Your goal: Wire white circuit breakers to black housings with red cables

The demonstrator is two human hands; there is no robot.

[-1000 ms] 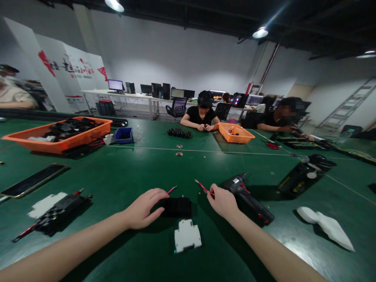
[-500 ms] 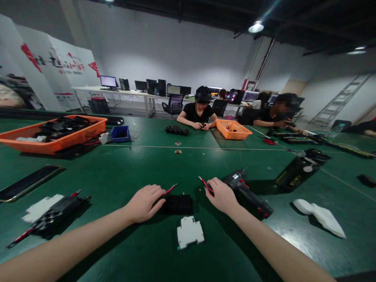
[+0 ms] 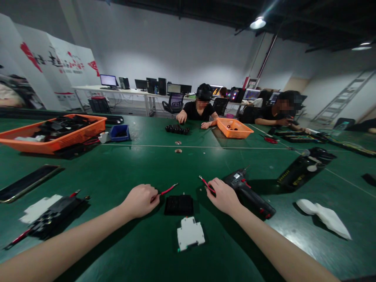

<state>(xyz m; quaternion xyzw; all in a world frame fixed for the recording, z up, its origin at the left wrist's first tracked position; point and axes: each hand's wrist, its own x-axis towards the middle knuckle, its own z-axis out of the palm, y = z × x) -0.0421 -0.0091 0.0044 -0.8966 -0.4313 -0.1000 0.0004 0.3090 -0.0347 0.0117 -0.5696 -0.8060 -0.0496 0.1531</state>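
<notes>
My left hand (image 3: pixel 143 200) is closed around one end of a short red wire (image 3: pixel 169 189), whose bare metal tip points away to the right. Fingers of my right hand (image 3: pixel 221 196) curl over a second red wire (image 3: pixel 207 184) with a ring-shaped metal end. Between the hands lies a flat black plastic part (image 3: pixel 179 205), touched by neither. Just nearer to me is a white circuit-breaker-like module (image 3: pixel 190 234), lying flat. A black cordless screwdriver (image 3: pixel 249 192) rests right beside my right hand.
At left are an orange basket (image 3: pixel 55 143) of black parts, a blue bin (image 3: pixel 120 133), a phone (image 3: pixel 28 182) and a black-and-white assembly (image 3: pixel 54 215). A black bottle (image 3: pixel 305 170) and a white object (image 3: pixel 323 217) lie right. Co-workers sit across the green table near another orange basket (image 3: pixel 235 133).
My left hand has drawn left off the black part and its fingers have closed on the wire. My right hand stays nearly still. The co-worker opposite has reached toward black parts.
</notes>
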